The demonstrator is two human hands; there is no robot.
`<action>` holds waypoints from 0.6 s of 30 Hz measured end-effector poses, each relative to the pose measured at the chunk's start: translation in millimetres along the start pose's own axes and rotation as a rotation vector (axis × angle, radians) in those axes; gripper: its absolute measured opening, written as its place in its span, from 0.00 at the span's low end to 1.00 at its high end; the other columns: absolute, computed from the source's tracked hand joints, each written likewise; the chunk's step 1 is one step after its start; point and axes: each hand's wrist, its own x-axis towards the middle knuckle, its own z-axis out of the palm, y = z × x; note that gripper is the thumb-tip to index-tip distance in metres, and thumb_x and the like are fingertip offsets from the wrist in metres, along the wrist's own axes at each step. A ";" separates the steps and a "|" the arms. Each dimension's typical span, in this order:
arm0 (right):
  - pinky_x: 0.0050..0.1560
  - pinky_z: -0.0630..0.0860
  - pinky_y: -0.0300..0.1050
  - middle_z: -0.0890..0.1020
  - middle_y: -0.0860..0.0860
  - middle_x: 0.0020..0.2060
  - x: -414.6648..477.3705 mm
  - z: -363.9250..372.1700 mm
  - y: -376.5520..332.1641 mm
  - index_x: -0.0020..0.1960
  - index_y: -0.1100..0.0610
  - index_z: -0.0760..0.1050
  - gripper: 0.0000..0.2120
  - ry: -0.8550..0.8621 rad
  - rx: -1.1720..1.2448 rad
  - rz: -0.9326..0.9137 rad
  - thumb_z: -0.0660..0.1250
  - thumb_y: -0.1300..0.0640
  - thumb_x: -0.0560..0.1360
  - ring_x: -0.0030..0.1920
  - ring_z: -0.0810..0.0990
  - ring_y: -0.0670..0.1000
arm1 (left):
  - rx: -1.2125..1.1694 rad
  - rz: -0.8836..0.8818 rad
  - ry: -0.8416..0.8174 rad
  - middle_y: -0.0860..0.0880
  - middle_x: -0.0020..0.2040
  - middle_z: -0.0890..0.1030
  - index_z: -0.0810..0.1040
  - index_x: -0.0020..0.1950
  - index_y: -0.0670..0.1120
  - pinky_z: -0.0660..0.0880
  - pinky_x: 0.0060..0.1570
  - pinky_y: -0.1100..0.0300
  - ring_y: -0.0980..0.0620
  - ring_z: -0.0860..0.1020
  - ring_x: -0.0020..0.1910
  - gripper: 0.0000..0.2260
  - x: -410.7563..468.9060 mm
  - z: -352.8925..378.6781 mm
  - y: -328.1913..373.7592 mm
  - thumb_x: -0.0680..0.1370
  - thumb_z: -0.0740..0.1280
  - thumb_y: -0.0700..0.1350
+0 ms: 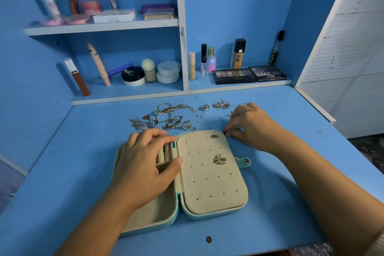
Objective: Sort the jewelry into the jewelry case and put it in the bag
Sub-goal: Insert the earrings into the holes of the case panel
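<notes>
Now your left hand (145,164) rests, fingers relaxed, on the open mint case (207,193), mid-desk, a butterfly brooch (219,159) on its beige pad. Loose jewelry (166,117) lies just behind. Your right hand (247,127) pinches a tiny piece beside the case's far corner; the desk (291,172) stretches rightward to its edge.

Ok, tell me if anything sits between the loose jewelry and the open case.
Only bare tabletop separates the jewelry pile from the case. The left hand, though, lies over the case's left half, covering its ring rolls; the pierced panel on the right half is uncovered apart from one butterfly piece.
</notes>
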 end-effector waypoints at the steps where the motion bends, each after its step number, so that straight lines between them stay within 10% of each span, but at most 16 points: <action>1: 0.59 0.69 0.54 0.70 0.42 0.47 -0.2 -1.3 0.3 0.48 0.43 0.83 0.06 -0.013 -0.005 0.002 0.72 0.50 0.72 0.57 0.69 0.53 | -0.003 0.000 -0.001 0.65 0.61 0.70 0.75 0.63 0.61 0.68 0.60 0.53 0.57 0.66 0.61 0.26 -0.1 -0.4 0.3 0.70 0.56 0.68; 18: 0.62 0.67 0.51 0.73 0.48 0.59 2.5 -15.5 -0.6 0.58 0.46 0.79 0.11 -0.065 -0.066 0.065 0.65 0.53 0.77 0.60 0.66 0.52 | -0.117 -0.004 -0.040 0.66 0.59 0.70 0.76 0.62 0.61 0.68 0.64 0.50 0.59 0.66 0.61 0.27 0.5 -7.5 -1.6 0.66 0.58 0.68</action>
